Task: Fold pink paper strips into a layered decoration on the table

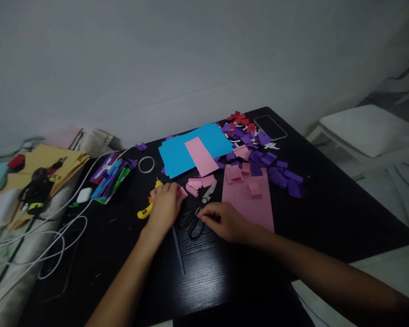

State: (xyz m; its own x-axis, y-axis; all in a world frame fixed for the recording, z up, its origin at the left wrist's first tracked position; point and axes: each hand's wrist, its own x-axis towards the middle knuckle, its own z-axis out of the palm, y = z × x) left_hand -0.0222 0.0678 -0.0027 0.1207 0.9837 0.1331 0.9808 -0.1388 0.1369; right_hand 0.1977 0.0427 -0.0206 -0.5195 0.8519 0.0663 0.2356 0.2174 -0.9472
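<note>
At frame centre, our left hand [165, 200] is touching pink paper [182, 191]; our right hand [223, 221] is overlapping the scissors [205, 199]; we cannot tell either's grip.

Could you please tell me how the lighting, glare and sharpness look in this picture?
Head view: dim overall, the wall a dull grey; head view: pale glare on the black table, nearer the wearer than the scissors; head view: slightly soft detail, so exactly what the left hand and right hand grip is hard to tell.
</note>
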